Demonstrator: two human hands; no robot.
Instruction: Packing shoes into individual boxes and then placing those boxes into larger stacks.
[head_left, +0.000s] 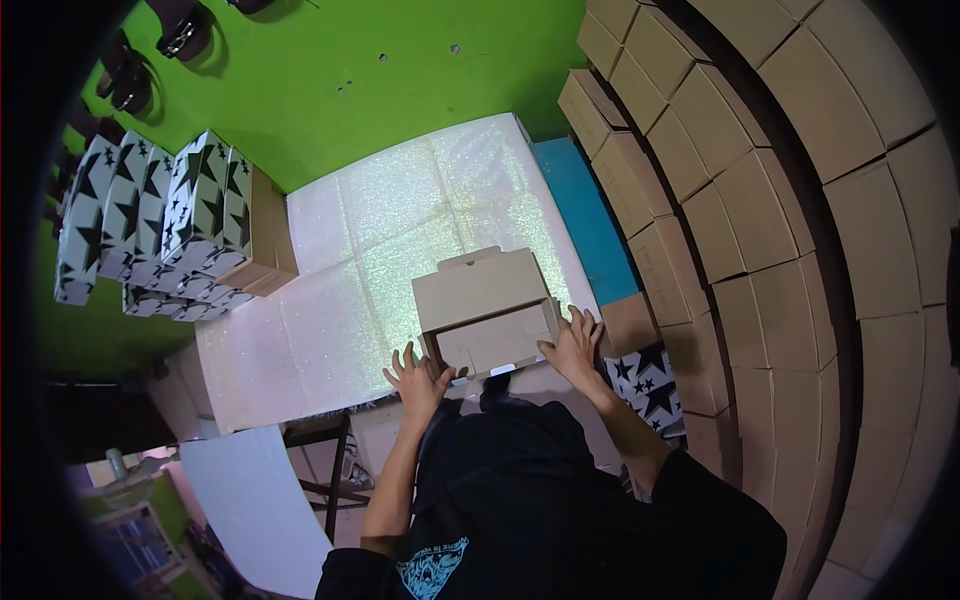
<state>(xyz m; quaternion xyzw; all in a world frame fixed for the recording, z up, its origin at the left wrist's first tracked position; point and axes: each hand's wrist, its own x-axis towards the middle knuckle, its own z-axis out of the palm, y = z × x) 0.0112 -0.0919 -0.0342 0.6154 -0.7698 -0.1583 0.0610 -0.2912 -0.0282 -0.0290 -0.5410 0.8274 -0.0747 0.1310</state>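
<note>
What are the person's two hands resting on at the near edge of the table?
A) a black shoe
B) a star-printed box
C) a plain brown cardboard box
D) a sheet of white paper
C: the left hand and the right hand both press on the plain brown cardboard box, at its near corners.

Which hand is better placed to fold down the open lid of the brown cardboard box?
Probably the right hand: it grips the brown cardboard box at its right corner, closer to the raised lid. The left hand sits lower, at the front edge.
</note>
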